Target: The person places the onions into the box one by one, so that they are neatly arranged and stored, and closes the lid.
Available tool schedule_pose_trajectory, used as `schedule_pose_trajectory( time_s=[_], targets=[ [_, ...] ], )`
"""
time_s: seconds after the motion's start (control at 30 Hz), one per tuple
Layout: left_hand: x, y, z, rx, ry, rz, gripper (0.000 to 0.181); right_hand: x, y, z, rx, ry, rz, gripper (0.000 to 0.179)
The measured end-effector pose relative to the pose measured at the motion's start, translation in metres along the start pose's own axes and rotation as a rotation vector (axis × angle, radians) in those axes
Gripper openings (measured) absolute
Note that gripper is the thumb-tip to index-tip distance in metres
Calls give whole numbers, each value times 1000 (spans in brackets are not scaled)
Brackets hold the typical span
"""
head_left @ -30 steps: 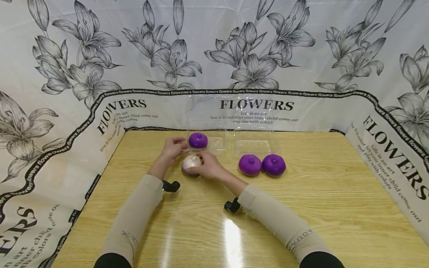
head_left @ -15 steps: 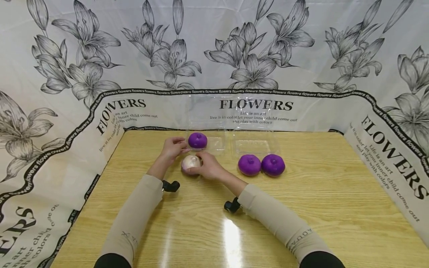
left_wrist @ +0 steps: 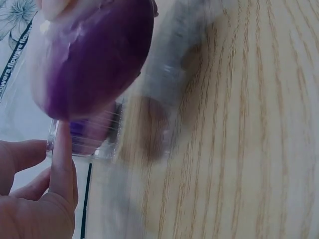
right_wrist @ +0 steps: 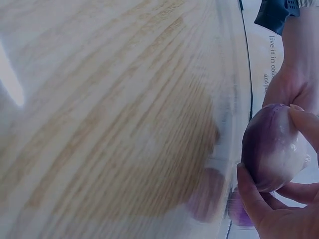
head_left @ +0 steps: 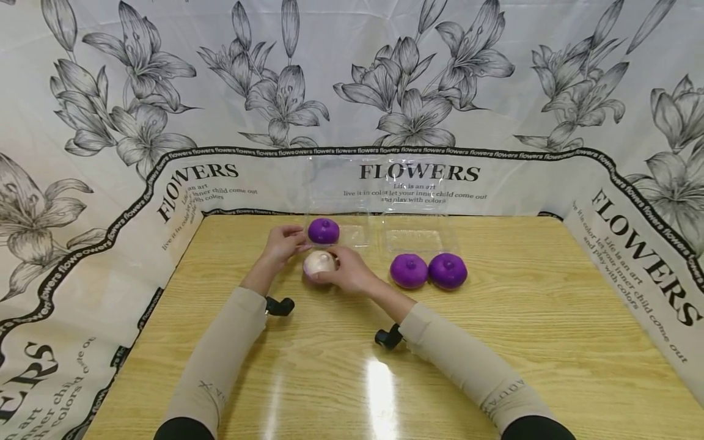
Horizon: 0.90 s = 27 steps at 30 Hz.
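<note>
In the head view, my right hand grips a purple onion with a pale top, thumb and fingers around its side. The same onion fills the right of the right wrist view, its skin shading from dark purple to whitish. My left hand pinches the left edge of a clear plastic box between thumb and fingers. A deep purple onion sits in the box's left half. The held onion hovers close in front of that box.
Right of the box stands a second clear plastic box, lid raised. Two deep purple onions, one on the left and one on the right, rest side by side before it on the wooden table. A flower-printed cloth hangs behind.
My right hand has shifted slightly right with the pale-topped onion in its grip. The left hand stays at the box's edge.
</note>
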State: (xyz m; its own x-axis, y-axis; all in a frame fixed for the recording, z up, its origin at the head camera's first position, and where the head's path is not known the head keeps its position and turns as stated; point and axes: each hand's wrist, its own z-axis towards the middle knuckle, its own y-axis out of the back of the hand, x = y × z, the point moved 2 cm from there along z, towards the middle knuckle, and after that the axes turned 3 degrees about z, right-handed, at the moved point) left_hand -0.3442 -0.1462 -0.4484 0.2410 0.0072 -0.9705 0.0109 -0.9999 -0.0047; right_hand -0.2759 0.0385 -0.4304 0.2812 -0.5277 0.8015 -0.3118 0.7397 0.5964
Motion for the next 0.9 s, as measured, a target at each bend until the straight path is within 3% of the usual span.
schedule_pose_trajectory(
  time_s=[0.9],
  targets=[
    [-1, 0, -3, 16, -19, -12, 44, 3, 49, -8, -36, -44, -36, 65]
  ],
)
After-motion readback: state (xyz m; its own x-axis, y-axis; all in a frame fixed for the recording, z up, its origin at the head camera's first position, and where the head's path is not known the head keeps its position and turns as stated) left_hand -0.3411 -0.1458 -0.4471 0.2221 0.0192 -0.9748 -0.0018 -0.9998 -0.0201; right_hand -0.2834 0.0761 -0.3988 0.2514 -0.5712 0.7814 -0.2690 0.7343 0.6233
